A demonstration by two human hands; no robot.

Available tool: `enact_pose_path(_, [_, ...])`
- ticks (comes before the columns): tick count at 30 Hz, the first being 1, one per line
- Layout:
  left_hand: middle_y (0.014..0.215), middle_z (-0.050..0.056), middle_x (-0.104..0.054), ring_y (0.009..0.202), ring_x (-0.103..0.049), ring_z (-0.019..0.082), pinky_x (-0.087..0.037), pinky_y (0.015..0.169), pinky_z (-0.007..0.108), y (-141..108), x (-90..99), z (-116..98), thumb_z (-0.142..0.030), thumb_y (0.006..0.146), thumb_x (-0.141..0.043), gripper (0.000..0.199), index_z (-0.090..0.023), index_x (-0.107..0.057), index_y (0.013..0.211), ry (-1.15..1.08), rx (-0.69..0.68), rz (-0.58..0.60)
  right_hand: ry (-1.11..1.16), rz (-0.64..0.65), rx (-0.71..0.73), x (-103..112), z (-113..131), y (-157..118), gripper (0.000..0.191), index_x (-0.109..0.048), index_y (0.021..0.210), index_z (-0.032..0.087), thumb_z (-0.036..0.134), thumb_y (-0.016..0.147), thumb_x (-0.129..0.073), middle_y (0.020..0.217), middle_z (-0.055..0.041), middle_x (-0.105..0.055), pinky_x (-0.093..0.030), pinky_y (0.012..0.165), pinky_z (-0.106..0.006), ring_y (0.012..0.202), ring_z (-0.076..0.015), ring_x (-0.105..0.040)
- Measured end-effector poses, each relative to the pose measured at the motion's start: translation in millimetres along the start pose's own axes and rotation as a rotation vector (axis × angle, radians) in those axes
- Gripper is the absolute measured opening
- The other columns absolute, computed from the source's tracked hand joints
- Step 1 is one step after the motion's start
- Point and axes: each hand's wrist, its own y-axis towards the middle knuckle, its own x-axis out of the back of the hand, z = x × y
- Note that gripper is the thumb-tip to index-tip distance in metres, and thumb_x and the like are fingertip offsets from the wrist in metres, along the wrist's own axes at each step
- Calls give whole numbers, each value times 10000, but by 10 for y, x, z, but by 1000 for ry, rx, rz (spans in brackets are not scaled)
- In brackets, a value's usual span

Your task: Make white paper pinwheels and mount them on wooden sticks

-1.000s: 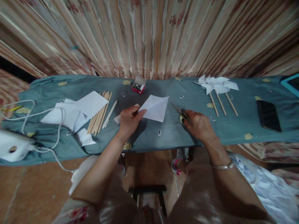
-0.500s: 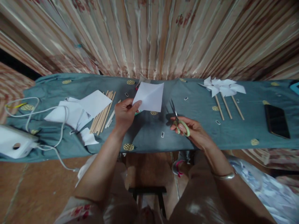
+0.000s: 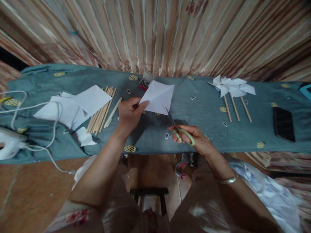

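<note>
Scissors (image 3: 174, 123) in the right hand (image 3: 194, 137), a second ago just right of the white paper (image 3: 159, 97), now overlap its near right edge in view; contact is hard to judge. The hand has rolled over. The red box (image 3: 143, 85), earlier fully visible, is partly hidden behind the paper.

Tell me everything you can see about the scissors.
The scissors have pale green, plastic-looking handle loops and slim, dark, metal-looking blades that appear slightly parted. The right hand holds them by the loops above the cloth, blades angled forward and left. In view, their tips overlap the lower right corner of the white sheet; whether they touch is unclear.
</note>
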Motion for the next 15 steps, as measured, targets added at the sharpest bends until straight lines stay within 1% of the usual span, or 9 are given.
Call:
enact_pose_path(5, [468,-49,-514,449,-404,85,-276,466,242,-13,-14,-14,-237,785,-713,328,-189,-554,503,29,19,13,-23,4,31,-10,-28,18,533,-775,1029,193,631,726,-805,749,-14,-697,-488,590,-233,627,-97,-568])
enact_pose_path(15, [463,-54,-511,450,-413,85,-284,465,239,-35,-34,-23,-249,787,-717,295,-186,-592,527,11,25,36,-8,-13,9,-21,-13,5,595,-760,1070,175,638,701,-817,743,-22,-696,-500,606,-274,604,-115,-557])
